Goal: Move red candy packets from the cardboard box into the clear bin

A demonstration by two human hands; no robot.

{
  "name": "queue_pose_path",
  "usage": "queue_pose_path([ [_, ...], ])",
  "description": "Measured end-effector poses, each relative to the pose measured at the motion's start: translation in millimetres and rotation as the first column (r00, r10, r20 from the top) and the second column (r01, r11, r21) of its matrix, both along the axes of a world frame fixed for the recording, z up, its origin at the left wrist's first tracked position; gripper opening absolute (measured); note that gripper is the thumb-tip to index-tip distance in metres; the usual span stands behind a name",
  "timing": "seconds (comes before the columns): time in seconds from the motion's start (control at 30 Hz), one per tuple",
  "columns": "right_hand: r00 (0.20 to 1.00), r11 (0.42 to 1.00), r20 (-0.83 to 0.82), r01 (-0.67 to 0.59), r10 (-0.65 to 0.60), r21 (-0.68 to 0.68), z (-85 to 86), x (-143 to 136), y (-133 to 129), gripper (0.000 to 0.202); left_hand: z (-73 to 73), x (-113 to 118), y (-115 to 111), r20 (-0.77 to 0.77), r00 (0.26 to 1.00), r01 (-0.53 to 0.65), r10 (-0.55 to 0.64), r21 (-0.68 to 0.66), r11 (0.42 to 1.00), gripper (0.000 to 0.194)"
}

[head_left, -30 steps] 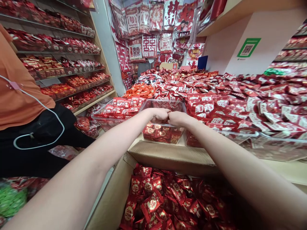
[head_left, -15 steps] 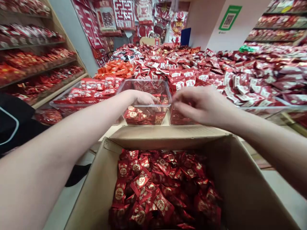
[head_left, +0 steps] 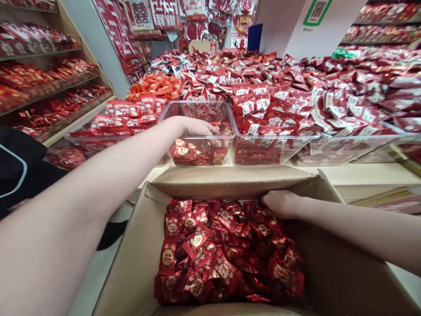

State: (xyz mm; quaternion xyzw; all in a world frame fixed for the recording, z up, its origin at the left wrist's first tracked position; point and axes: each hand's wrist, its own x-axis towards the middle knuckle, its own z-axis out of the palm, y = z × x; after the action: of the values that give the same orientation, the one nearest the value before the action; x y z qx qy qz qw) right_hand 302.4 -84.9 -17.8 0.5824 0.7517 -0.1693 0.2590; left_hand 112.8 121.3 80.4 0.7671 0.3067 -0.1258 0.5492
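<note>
An open cardboard box (head_left: 131, 259) in front of me holds many red wrapped candies (head_left: 197, 239). My right hand (head_left: 282, 204) is inside the box at its far right, on the candies by the back wall; its fingers are curled downward and their tips are hidden. Behind the box stands a clear plastic bin (head_left: 201, 138) with a layer of similar red candies. My left hand (head_left: 201, 131) reaches into that bin, fingers apart and pointing down over the candies, with nothing visibly held.
Clear bins of red packets (head_left: 276, 137) stand right of the middle bin, another bin (head_left: 98, 139) left of it. Shelves of packets (head_left: 42, 83) rise at the left. Dark clothing of a person (head_left: 19, 171) shows at the left edge. A pillar (head_left: 286, 26) stands behind.
My right hand has moved down from above the bins into the cardboard box. My left hand has stayed in the middle bin. The view has shifted slightly.
</note>
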Motion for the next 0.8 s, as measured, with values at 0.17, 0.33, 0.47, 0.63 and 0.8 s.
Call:
queue_pose_path([
  [0.17,0.993,0.993,-0.019,-0.118,0.119,0.015,-9.6,-7,-6,0.026,-1.5,-2,-2,0.003,1.0,-0.025,0.024,0.02,0.999,0.036],
  [0.33,0.959,0.979,-0.236,-0.124,0.16,0.16,30.2,-22,-7,0.01,-2.2,-4,0,0.004,0.999,-0.051,0.051,0.05,0.997,0.03],
  [0.47,0.864,0.941,-0.488,0.057,0.12,0.334,100.4,-24,5,0.011,3.9,-6,-4,0.011,0.998,-0.056,0.055,0.06,0.997,0.037],
  [0.63,0.839,0.576,-0.51,0.325,0.19,0.75,169.7,-24,62,0.007,20.4,-6,-24,-0.07,0.994,0.096,-0.084,0.183,0.978,0.05],
  [0.8,0.89,0.594,-0.417,0.238,0.182,0.768,171.1,-58,156,0.018,23.9,-7,-44,-0.165,0.986,0.118,-0.017,0.624,0.772,0.071],
])
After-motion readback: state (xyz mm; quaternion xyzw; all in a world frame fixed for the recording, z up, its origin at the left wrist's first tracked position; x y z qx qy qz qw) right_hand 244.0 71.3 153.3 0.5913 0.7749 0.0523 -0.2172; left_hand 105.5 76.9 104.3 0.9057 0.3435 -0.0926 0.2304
